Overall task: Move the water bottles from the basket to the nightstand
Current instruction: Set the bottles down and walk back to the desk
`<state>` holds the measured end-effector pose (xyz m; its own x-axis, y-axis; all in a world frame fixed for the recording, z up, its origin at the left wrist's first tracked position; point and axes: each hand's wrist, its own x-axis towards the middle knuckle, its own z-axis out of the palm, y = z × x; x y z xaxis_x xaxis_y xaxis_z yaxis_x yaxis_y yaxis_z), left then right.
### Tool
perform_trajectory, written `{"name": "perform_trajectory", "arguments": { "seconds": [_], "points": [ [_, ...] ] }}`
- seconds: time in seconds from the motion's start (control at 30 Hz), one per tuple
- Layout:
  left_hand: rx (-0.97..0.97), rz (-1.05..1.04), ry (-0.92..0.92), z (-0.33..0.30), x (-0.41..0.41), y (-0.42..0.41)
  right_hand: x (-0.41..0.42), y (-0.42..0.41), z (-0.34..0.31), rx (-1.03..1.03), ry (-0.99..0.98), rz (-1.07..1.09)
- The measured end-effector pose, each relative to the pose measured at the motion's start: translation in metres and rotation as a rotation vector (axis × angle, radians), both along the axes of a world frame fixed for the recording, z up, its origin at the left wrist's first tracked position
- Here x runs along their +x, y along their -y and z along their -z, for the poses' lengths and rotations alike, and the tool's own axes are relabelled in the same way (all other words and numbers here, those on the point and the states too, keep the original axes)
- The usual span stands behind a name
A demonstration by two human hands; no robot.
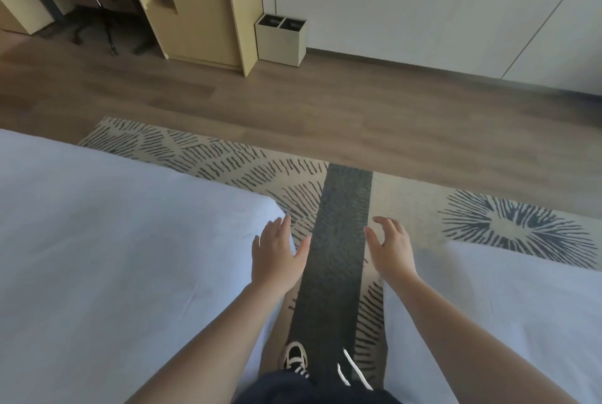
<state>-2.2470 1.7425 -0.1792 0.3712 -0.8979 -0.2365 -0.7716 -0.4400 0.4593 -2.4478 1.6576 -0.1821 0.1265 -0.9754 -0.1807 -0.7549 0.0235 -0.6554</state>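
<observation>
No water bottle, basket or nightstand shows in the head view. My left hand [277, 253] is stretched out in front of me with fingers apart, holding nothing, over the corner of the left bed. My right hand [389, 247] is level with it, fingers spread and slightly curled, empty, above the patterned rug. Both forearms reach forward from the bottom of the frame.
I stand in a narrow gap between two white beds [114, 240] [505, 315], on a beige rug with a dark stripe [338, 240]. Ahead lies wooden floor, a beige cabinet [195, 12], a small two-slot bin [281, 40], a white wall and a desk chair base [107, 25].
</observation>
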Motion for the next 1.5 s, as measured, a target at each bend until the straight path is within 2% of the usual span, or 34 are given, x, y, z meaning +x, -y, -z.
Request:
{"name": "perform_trajectory", "arguments": {
  "seconds": [0.3,0.53,0.8,1.13,1.3,1.5],
  "points": [
    [-0.029,0.006,-0.036,0.006,0.046,0.154,0.048,0.142,0.016,0.012,-0.041,-0.025],
    [-0.030,-0.153,-0.032,0.023,0.093,0.298,0.098,0.316,0.034,0.035,-0.061,-0.147],
    [-0.076,-0.385,0.001,0.000,0.163,0.442,0.195,0.492,0.005,-0.030,-0.014,-0.395],
    [-0.027,-0.584,0.030,0.013,0.290,0.513,0.366,0.590,0.023,0.033,0.013,-0.649],
    [-0.050,-0.699,0.018,0.014,0.402,0.549,0.492,0.633,0.029,0.003,0.028,-0.741],
    [-0.049,-0.752,0.053,-0.011,0.546,0.586,0.646,0.684,0.002,-0.041,0.061,-0.786]
  ]
}}
